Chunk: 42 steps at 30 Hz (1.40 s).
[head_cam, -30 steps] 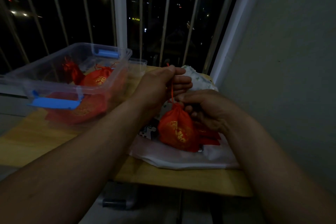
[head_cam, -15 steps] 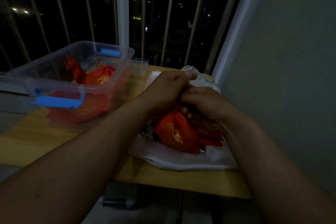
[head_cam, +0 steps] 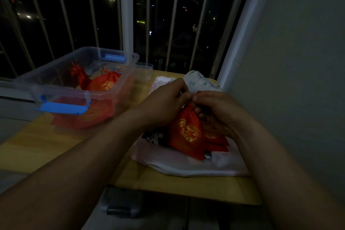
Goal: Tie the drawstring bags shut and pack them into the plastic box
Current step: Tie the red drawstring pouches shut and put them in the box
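Left hand (head_cam: 169, 99) grip: pinched on red gold-printed fabric drawstring bag (head_cam: 186, 133), at its 12 o'clock.
Right hand (head_cam: 221, 113) grip: curled there too.

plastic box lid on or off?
Off: the plastic box has an open top, and red drawstring bags lie inside it.

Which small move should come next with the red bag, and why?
Probably pull both hands apart to cinch it: the left hand and right hand pinch the neck of the red bag, which lies on the white cloth, outside the plastic box.
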Available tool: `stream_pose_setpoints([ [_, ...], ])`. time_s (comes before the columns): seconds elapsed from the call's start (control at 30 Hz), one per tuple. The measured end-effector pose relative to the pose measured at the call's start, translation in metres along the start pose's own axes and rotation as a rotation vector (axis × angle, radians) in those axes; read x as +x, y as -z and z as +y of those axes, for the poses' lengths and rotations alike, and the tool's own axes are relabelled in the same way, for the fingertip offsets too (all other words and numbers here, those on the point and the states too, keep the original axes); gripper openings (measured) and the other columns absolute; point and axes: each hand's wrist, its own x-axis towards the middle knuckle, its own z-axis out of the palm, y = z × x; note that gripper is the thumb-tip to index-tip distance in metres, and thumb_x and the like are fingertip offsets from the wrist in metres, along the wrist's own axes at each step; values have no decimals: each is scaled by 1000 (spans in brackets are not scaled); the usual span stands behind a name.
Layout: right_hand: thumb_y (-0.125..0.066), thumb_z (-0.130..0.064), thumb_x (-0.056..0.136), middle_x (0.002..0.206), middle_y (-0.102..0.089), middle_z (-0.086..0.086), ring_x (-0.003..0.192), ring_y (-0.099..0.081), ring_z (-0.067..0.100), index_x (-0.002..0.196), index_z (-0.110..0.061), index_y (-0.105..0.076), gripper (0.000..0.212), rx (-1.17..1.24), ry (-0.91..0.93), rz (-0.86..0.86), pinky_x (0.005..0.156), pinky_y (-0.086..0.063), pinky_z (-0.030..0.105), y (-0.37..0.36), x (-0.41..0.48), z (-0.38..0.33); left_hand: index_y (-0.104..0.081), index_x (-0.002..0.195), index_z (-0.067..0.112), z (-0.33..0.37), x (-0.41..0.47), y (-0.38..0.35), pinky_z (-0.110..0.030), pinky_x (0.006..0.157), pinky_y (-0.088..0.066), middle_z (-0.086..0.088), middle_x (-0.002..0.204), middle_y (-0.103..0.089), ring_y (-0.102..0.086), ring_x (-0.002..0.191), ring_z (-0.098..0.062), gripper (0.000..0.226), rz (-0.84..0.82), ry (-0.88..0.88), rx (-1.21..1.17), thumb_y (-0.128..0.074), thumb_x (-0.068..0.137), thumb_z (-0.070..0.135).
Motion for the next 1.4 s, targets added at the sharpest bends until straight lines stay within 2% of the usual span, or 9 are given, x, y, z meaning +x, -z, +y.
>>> stream_pose_setpoints([
  [0.23,-70,-11,96,70,-75,3,67,-71,12,95,-7,-76,7,-233,154,108,63,-56,25,1,0,2,-68,95,13,7,-1,1,-9,54,-39,-2,84,-66,-56,68,-5,26,-11,63,-20,-54,105,33],
  [0.33,-70,-10,95,70,-76,0,67,-71,11,96,-7,-76,6,-278,203,115,63,-57,23,1,0,3,-71,97,3,8,-3,6,-29,63,-52,-20,90,-70,-63,68,-18,28,-81,173,-253,-57,103,27],
  [0.47,-71,-8,94,76,-77,7,70,-73,14,97,-6,-76,6,-312,229,100,65,-58,25,2,0,4,-76,94,11,3,-5,13,-40,82,-60,-9,94,-75,-72,88,-23,18,-113,190,-265,-66,97,25],
  [0.7,-71,-7,94,86,-77,16,76,-74,21,97,-4,-76,7,-324,281,62,72,-61,31,4,-3,3,-75,95,17,-4,-2,12,-18,71,-56,3,94,-75,-71,88,-6,7,-114,99,-272,-73,93,24],
  [0.87,-70,-3,94,86,-77,19,75,-74,22,94,-6,-73,4,-286,296,44,71,-61,33,6,-7,1,-69,99,16,-6,-4,9,-22,77,-56,-1,97,-73,-70,93,-14,9,-95,-2,-272,-75,93,19],
  [1.0,-68,-1,95,80,-77,13,74,-74,22,91,-9,-72,9,-299,329,21,72,-61,33,7,-8,0,-68,107,22,-7,-4,8,-20,78,-57,5,101,-74,-70,93,-3,13,-140,-7,-260,-72,95,25],
  [1.1,-67,-3,96,79,-77,11,72,-74,17,93,-10,-73,10,-408,377,60,71,-61,29,5,-9,1,-70,100,18,-5,-3,3,-11,62,-50,4,92,-71,-66,78,-1,8,-94,19,-171,-71,96,25],
  [1.27,-71,-11,94,84,-74,-4,78,-71,7,94,-15,-76,6,-678,514,201,76,-57,24,-1,-4,9,-65,90,13,-6,-2,-5,-14,56,-43,2,82,-64,-60,72,-8,16,-28,12,-28,-68,96,27],
  [1.4,-68,-15,96,87,-68,-12,83,-62,-4,97,-19,-73,7,-849,613,241,71,-42,6,-7,-3,13,-59,86,8,-5,-5,-9,-15,53,-36,2,74,-55,-48,63,-5,19,6,-21,19,-65,96,24],
])
